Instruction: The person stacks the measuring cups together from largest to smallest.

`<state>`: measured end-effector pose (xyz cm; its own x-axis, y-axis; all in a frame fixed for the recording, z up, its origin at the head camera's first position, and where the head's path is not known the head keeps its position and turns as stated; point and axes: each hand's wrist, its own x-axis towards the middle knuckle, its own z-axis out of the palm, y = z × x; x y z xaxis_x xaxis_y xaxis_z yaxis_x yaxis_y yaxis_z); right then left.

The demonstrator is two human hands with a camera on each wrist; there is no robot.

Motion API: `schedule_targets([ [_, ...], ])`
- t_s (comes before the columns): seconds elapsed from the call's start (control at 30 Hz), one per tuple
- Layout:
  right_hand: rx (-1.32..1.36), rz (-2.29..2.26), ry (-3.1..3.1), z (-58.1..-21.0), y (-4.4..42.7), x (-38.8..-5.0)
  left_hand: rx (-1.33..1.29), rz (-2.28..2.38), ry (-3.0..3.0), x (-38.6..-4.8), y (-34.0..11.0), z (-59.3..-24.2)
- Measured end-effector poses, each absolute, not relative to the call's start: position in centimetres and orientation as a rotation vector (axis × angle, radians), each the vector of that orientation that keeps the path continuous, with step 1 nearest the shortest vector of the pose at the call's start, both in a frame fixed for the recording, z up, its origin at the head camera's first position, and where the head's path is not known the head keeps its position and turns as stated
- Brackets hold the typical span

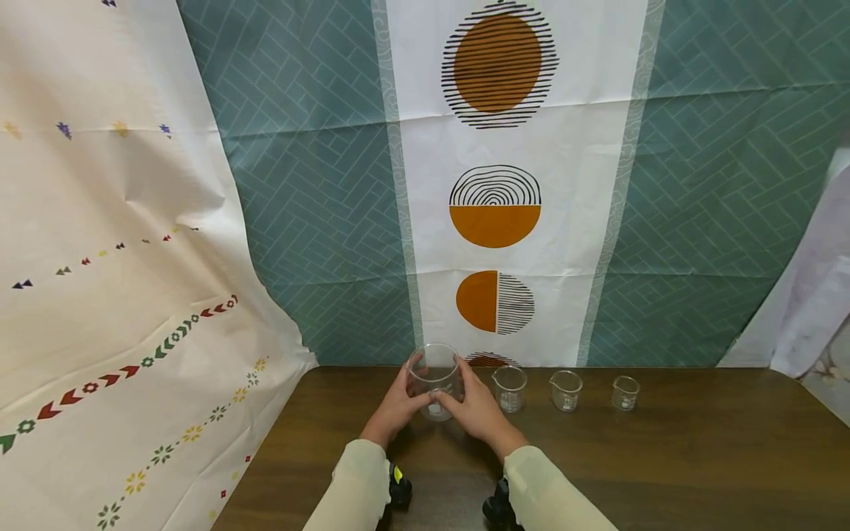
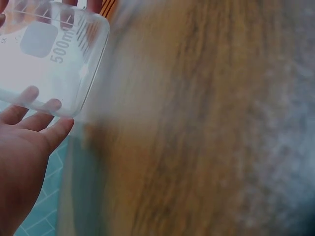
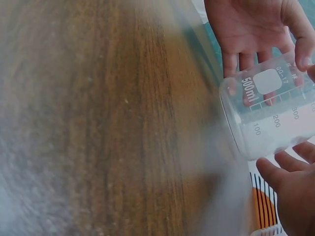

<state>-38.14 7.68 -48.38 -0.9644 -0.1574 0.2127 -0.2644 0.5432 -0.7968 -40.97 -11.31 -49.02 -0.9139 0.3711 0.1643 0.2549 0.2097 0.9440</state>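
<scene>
Left hand: we see its fingers and thumb gripping the large beaker's left side.
Large beaker: it sits between our palms, over the left part of the wooden table; both hands touch it, so neither is nearer, and any move of it, we judge, turns on that two-sided hold.
Long axis: about upright, crossing the line from palm to palm; the mouth points up, the base down (whether the base touches the wood, we cannot tell).
Right hand: it grips the opposite side, its thumb near the left thumb on the near face.
Row to the right: medium beaker, small beaker, smallest beaker, all standing apart, mouths up; the medium one is just beside our right hand.
</scene>
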Motion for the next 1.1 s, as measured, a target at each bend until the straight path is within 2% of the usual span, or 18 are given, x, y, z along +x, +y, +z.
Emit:
schedule_targets([
  [0.9, 0.420, 1.394, -2.613, -48.7, 7.5, -36.7, 0.613, 1.843, 2.369, -39.6, -11.7, -49.4],
  [1.1, 0.421, 1.375, -2.607, -48.7, 7.4, -36.5, 0.602, 1.859, 2.327, -38.0, -11.7, -47.6],
])
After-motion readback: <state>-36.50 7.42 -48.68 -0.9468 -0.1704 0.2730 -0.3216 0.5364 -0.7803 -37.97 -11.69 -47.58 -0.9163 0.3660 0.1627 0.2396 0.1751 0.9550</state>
